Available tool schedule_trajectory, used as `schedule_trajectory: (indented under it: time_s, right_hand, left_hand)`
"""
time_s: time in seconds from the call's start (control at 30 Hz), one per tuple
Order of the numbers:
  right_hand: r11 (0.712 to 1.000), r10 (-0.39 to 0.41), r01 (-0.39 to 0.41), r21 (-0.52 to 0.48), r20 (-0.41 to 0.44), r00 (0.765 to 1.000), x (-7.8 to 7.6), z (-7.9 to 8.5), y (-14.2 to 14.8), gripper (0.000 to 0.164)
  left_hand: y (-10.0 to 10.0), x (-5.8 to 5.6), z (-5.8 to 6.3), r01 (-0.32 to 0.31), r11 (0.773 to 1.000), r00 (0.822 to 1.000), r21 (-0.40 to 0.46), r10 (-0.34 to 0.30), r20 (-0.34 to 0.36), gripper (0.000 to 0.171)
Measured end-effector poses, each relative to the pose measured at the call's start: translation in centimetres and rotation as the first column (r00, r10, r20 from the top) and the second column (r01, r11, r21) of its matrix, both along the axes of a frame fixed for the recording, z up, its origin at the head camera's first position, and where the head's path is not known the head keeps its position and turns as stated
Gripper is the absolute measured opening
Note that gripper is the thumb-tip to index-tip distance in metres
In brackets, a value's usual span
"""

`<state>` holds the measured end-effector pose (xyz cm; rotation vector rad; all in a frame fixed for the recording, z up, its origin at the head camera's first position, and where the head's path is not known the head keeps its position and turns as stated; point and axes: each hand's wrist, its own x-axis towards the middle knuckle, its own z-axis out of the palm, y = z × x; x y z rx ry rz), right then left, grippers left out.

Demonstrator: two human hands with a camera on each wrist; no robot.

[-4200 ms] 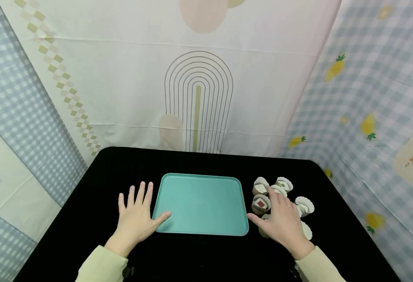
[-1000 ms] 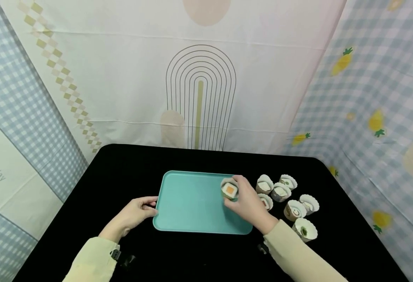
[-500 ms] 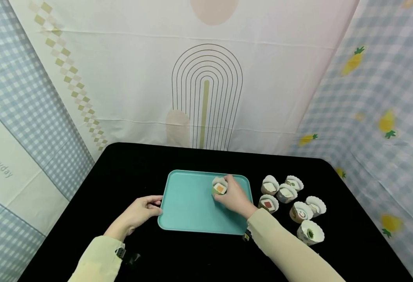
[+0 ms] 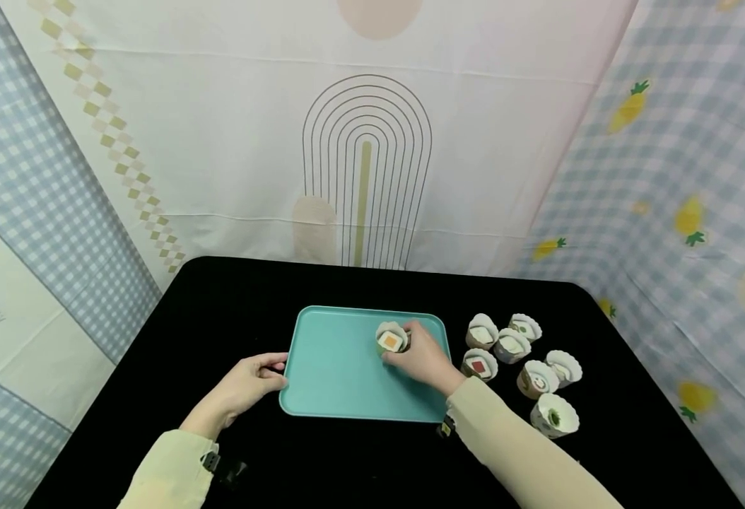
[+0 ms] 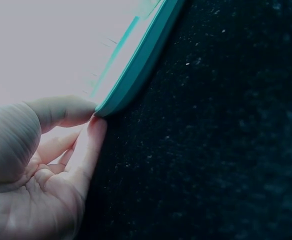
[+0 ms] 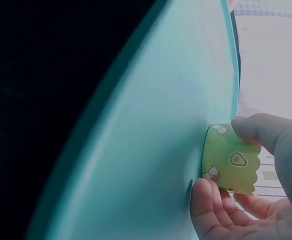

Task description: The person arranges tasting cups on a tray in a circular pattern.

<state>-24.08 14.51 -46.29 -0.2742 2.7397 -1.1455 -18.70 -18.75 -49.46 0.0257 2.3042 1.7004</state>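
Head view: the two hands are apart from each other, working at one teal tray (image 4: 334,375) on a black table (image 4: 239,304). The left hand (image 4: 242,385) pinches the tray's left edge; in the left wrist view the thumb lies on the upper side and a fingertip meets it at the rim. The right hand (image 4: 423,359) is clamped on a paper cup (image 6: 231,162), thumb on one side and fingers on the other, over the right half of the tray, toward the far side. The cup is upright, green outside with an avocado print and a scalloped rim; inside sits a white piece with an orange square (image 4: 390,341). In the right wrist view the cup's base is at the tray floor or very close to it; full contact cannot be told. Seven more cups stand on the table to the right of the tray. The one with a red square (image 4: 478,367) is just beside the tray's right edge; three stand close together beyond it, and three more are farther right, the nearest to the person holding something green (image 4: 554,417). Both arms wear pale sleeves (image 4: 172,466). Behind the table hangs a white cloth (image 4: 239,155) with printed arches; blue checked cloth (image 4: 608,191) hangs at either side.
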Motion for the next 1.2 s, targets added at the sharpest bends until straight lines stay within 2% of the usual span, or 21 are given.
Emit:
schedule_trajectory:
  time_s: [0.33,0.5,0.73,1.0,1.2]
  right_hand:
    - [0.996,-0.090,0.090,0.029,0.014,0.996,-2.0,0.0,-2.1,0.054]
    - [0.989,-0.148,0.148,0.009,-0.004,0.989,-2.5,-0.3,-3.3,0.047]
    - [0.976,-0.217,0.218,0.023,-0.043,0.975,-3.0,-0.6,-4.1,0.045]
    - [0.976,-0.217,0.217,0.016,-0.031,0.976,-3.3,-0.8,-3.9,0.047]
    - [0.978,-0.211,0.211,-0.004,0.005,0.978,-3.0,-0.4,-3.3,0.058]
  left_hand:
    - [0.0,0.1,0.0,0.010,1.000,1.000,0.003,-0.010,-0.005,0.054]
    - [-0.1,0.2,-0.1,-0.004,1.000,1.000,-0.016,0.004,-0.006,0.054]
    - [0.1,0.2,-0.2,0.005,1.000,1.000,0.001,-0.005,-0.014,0.054]
    - [0.3,0.1,0.1,0.005,1.000,1.000,0.003,-0.005,-0.004,0.053]
    - [0.2,0.3,0.0,-0.009,1.000,1.000,-0.009,0.009,-0.008,0.053]
